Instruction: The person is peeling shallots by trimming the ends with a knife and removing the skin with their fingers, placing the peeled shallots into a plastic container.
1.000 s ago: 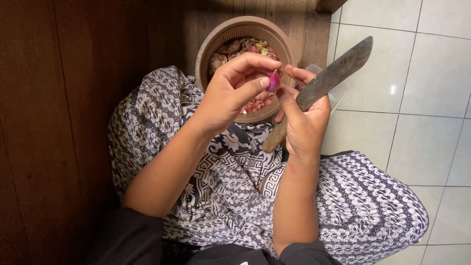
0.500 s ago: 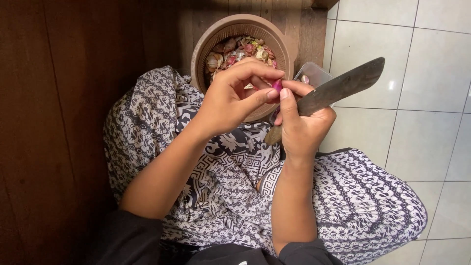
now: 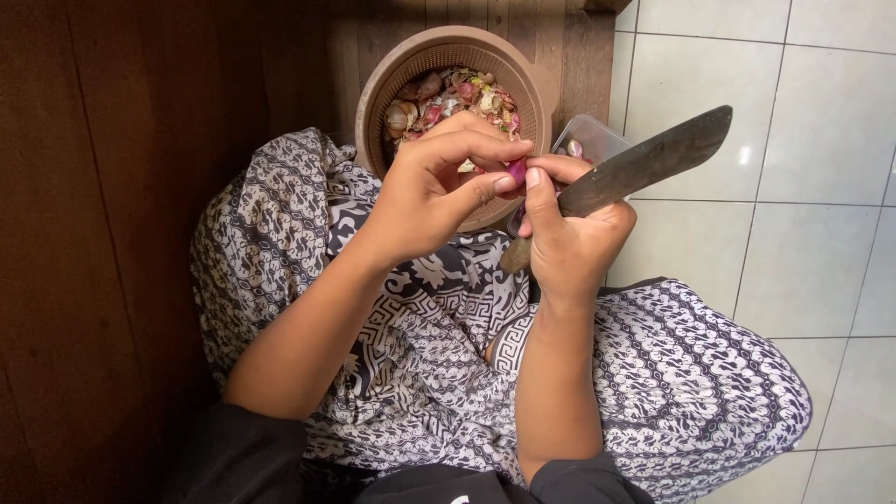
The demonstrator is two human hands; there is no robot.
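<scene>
My left hand (image 3: 434,191) pinches a small purple shallot (image 3: 516,171) between thumb and fingers, just above my lap. My right hand (image 3: 569,233) grips the wooden handle of a large dark knife (image 3: 653,159), its blade pointing up and to the right; that hand's thumb and forefinger also touch the shallot. Both hands meet in front of a brown round basket (image 3: 383,84) holding shallots and peels.
A small clear plastic container (image 3: 597,138) sits to the right of the basket, partly behind the knife. My lap is covered by a black-and-white patterned cloth (image 3: 691,373). Dark wood panelling (image 3: 103,233) is on the left, white floor tiles (image 3: 803,233) on the right.
The hands have stayed together on the shallot while the knife blade has tilted lower and flatter. The view has shifted slightly, so the basket shows more.
</scene>
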